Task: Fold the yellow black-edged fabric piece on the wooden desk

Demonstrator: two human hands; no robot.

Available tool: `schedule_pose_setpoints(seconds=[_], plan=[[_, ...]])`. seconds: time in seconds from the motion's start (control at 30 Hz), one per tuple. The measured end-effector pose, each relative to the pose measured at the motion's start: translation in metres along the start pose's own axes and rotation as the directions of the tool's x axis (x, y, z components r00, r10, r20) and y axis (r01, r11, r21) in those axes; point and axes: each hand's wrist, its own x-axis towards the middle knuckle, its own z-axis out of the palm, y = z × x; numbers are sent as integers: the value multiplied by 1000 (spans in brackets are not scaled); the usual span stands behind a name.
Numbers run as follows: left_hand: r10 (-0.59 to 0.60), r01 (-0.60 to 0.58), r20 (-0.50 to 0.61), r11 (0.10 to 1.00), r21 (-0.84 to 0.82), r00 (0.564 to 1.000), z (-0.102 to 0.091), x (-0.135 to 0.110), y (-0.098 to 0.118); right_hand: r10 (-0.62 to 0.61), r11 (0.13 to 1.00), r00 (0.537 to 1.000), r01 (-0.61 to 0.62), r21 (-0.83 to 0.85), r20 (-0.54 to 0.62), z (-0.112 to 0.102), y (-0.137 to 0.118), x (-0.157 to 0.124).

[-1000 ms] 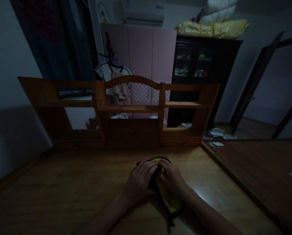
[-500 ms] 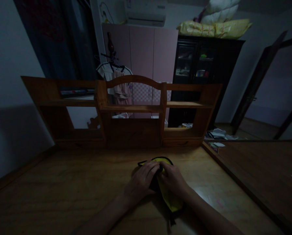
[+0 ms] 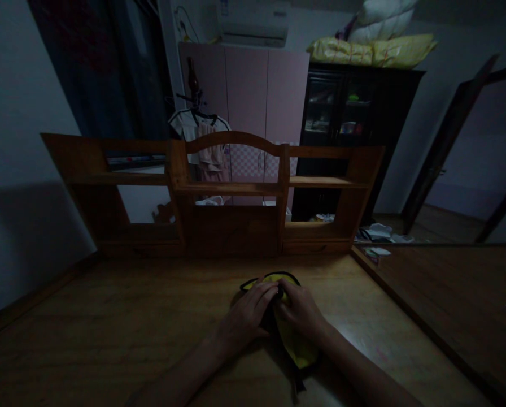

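Yellow-black pouch on counter; L hand on its left, R hand on its right — both w/ fingers curled in, gripping it. Prob. working its upper part; calls for L steadying, R pinching, approx. Beyond pouch: wooden shelf unit — then pink wardrobe.

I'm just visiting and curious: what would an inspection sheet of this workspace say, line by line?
Surface: wooden desktop, with glare toward the right.
Job's things: yellow pouch with black edging, lying on the desktop.
Clutter: pale loose items beyond the desktop's right edge, too dim to identify.
Hands: left hand curved over the pouch; right hand gripping it; fingertips partly hidden.
Cables: thin cord on the wall, beside the air conditioner.
Surroundings: wooden shelf unit, pink wardrobe, black cabinet; dim light.
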Motion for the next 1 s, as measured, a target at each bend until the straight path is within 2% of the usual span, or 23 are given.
schedule_pose_setpoints(seconds=[0.7,1.0], plan=[[27,-27,6,998,65,1000,1,1,-3,2,997,998,-7,78,59,-3,-8,1],[56,-46,-64,988,147,996,-5,2,5,-48,990,997,39,133,62,-10,-14,1]])
